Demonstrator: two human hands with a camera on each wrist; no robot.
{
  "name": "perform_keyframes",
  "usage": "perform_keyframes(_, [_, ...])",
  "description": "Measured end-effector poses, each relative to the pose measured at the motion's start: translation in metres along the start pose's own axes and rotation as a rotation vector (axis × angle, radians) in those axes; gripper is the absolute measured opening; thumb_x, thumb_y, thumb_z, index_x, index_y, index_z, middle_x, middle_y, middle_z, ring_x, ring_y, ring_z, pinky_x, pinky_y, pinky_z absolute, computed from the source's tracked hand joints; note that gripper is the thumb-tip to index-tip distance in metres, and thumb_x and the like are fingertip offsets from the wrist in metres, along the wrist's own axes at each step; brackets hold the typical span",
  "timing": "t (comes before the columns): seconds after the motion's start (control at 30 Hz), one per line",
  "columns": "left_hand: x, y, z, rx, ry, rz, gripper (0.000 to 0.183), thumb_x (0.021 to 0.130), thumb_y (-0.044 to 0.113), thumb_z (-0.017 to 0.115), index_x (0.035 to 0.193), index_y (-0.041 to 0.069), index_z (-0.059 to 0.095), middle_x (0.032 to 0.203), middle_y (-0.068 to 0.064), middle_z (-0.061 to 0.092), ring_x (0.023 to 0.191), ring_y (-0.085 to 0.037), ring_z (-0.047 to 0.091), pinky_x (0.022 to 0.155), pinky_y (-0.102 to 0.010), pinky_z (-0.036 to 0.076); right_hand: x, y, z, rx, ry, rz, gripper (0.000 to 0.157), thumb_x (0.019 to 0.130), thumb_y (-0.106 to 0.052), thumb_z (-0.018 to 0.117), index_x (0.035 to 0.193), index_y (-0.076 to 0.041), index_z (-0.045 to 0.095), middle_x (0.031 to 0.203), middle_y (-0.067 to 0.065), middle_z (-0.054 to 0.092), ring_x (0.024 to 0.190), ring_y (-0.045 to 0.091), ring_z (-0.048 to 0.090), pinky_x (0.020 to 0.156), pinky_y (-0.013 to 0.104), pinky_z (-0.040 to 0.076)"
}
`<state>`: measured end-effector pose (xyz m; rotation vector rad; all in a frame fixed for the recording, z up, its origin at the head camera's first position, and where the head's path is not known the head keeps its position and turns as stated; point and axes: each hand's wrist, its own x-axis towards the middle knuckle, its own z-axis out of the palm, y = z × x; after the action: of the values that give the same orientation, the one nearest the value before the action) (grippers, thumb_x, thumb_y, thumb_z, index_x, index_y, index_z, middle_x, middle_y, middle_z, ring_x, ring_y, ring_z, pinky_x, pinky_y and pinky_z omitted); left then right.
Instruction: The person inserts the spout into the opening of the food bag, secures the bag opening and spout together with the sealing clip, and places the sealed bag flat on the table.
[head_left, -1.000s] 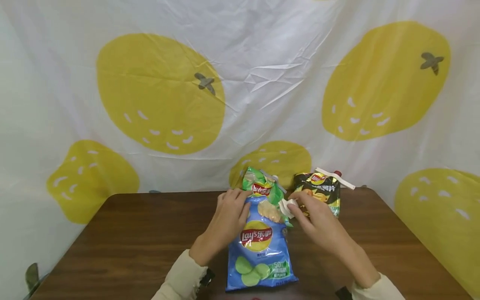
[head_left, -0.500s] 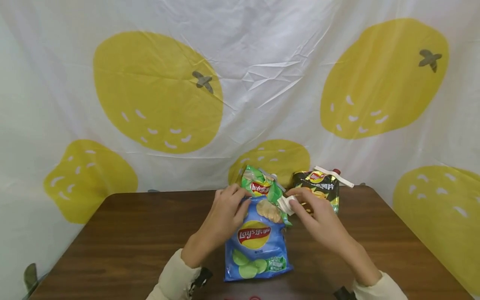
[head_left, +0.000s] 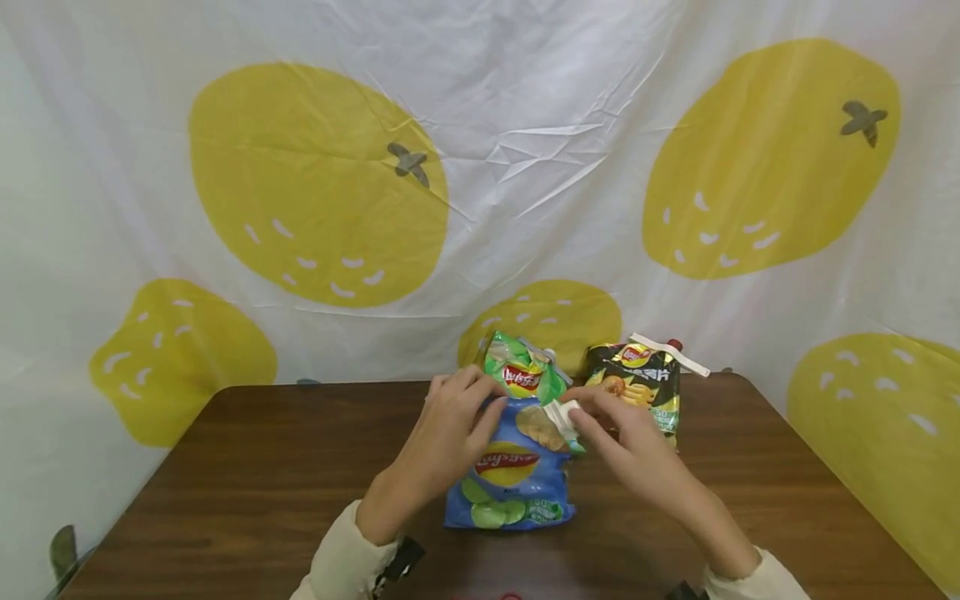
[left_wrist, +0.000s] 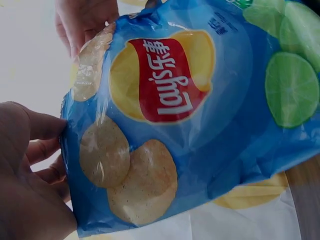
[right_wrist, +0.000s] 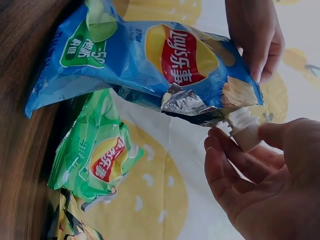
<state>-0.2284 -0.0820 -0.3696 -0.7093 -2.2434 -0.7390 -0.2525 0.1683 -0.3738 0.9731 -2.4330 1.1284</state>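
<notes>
My left hand pinches the top edge of a blue Lay's chip bag, thumb in front and fingers behind in the left wrist view. The bag is held up at a tilt; a torn flap shows silver lining along its side. Between thumb and fingertips my right hand holds a white plastic spout with a ribbed end. That ribbed end is right at the bag's torn upper corner. In the head view the spout overlaps the bag's upper right corner.
Behind the blue bag stands a green chip bag with a grey clip across its top. To its right is a black chip bag with a white clip strip and red cap. A lemon-print curtain hangs behind the brown table.
The blue bag's lower end has risen and swung away from me, so its front looks foreshortened. My right hand has brought the white spout slightly left, over the bag's corner.
</notes>
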Motion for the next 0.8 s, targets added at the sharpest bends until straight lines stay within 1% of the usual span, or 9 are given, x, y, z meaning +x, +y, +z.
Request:
perform_keyframes(0.17, [0.002, 0.0, -0.004, -0.004, 0.035, -0.021, 0.007, 0.096, 0.012, 0.065, 0.091, 0.011, 0.071, 0.086, 0.003, 0.061, 0.08, -0.014, 0.059, 0.076, -0.038, 0.043, 0.0, 0.002, 0.005, 0.002, -0.041, -0.072, 0.022, 0.102, -0.014, 0.057, 0.122, -0.015, 0.065, 0.108, -0.005, 0.071, 0.09, 0.009, 0.067, 0.074, 0.029, 0.055])
perform_keyframes(0.27, [0.002, 0.0, -0.006, -0.021, 0.039, -0.036, 0.007, 0.096, 0.011, 0.065, 0.091, 0.01, 0.07, 0.086, 0.002, 0.06, 0.079, -0.014, 0.059, 0.074, -0.037, 0.043, 0.001, 0.002, 0.009, 0.006, -0.063, -0.1, 0.024, 0.102, -0.011, 0.056, 0.124, -0.014, 0.063, 0.115, -0.003, 0.069, 0.097, 0.01, 0.066, 0.079, 0.032, 0.054])
perform_keyframes(0.37, [0.003, 0.0, -0.006, -0.032, 0.035, -0.039, 0.007, 0.096, 0.011, 0.065, 0.091, 0.01, 0.07, 0.085, 0.002, 0.059, 0.079, -0.014, 0.058, 0.073, -0.037, 0.043, 0.0, 0.003, 0.014, 0.033, -0.068, -0.09, 0.025, 0.102, -0.01, 0.055, 0.127, -0.013, 0.06, 0.116, 0.0, 0.07, 0.101, 0.011, 0.065, 0.081, 0.034, 0.055])
perform_keyframes(0.47, [0.003, -0.001, -0.006, -0.065, 0.011, -0.045, 0.009, 0.097, 0.008, 0.063, 0.092, 0.008, 0.07, 0.086, 0.001, 0.062, 0.079, -0.014, 0.059, 0.073, -0.035, 0.046, 0.0, 0.004, 0.018, 0.052, -0.073, -0.072, 0.03, 0.103, -0.011, 0.054, 0.133, -0.012, 0.056, 0.105, -0.001, 0.07, 0.091, 0.012, 0.066, 0.075, 0.032, 0.054])
perform_keyframes(0.53, [0.003, -0.002, -0.005, -0.09, -0.01, -0.051, 0.009, 0.098, 0.006, 0.061, 0.094, 0.006, 0.069, 0.088, -0.001, 0.064, 0.08, -0.015, 0.061, 0.074, -0.035, 0.05, -0.001, 0.004, 0.02, 0.052, -0.085, -0.057, 0.035, 0.104, -0.013, 0.052, 0.139, -0.012, 0.053, 0.11, 0.0, 0.07, 0.093, 0.013, 0.066, 0.077, 0.033, 0.054])
perform_keyframes(0.6, [0.003, -0.002, -0.005, -0.103, -0.033, -0.052, 0.008, 0.097, 0.005, 0.062, 0.1, 0.004, 0.069, 0.093, -0.004, 0.067, 0.085, -0.017, 0.063, 0.077, -0.037, 0.052, -0.001, 0.003, 0.021, 0.05, -0.096, -0.039, 0.037, 0.105, -0.015, 0.051, 0.141, -0.012, 0.052, 0.118, 0.003, 0.069, 0.101, 0.016, 0.066, 0.083, 0.036, 0.054])
perform_keyframes(0.7, [0.003, 0.0, -0.004, -0.051, -0.061, -0.032, 0.02, 0.094, 0.014, 0.069, 0.111, 0.004, 0.067, 0.102, -0.006, 0.069, 0.097, -0.02, 0.064, 0.085, -0.042, 0.048, -0.002, 0.001, 0.025, 0.058, -0.095, -0.022, 0.035, 0.105, -0.017, 0.05, 0.14, -0.011, 0.055, 0.134, 0.004, 0.063, 0.119, 0.019, 0.06, 0.095, 0.042, 0.051])
perform_keyframes(0.77, [0.001, 0.001, -0.003, -0.002, -0.082, -0.009, 0.029, 0.091, 0.02, 0.074, 0.116, 0.006, 0.067, 0.104, -0.005, 0.067, 0.099, -0.021, 0.063, 0.086, -0.044, 0.044, -0.001, 0.0, 0.029, 0.072, -0.083, -0.024, 0.033, 0.105, -0.016, 0.051, 0.137, -0.011, 0.058, 0.132, 0.003, 0.064, 0.119, 0.019, 0.061, 0.095, 0.043, 0.051])
perform_keyframes(0.8, [0.001, 0.001, -0.002, 0.016, -0.092, 0.001, 0.03, 0.09, 0.022, 0.075, 0.115, 0.007, 0.068, 0.102, -0.004, 0.066, 0.097, -0.02, 0.062, 0.084, -0.043, 0.042, -0.002, -0.001, 0.031, 0.079, -0.075, -0.028, 0.032, 0.105, -0.016, 0.051, 0.135, -0.012, 0.059, 0.13, 0.002, 0.065, 0.117, 0.019, 0.061, 0.093, 0.042, 0.052])
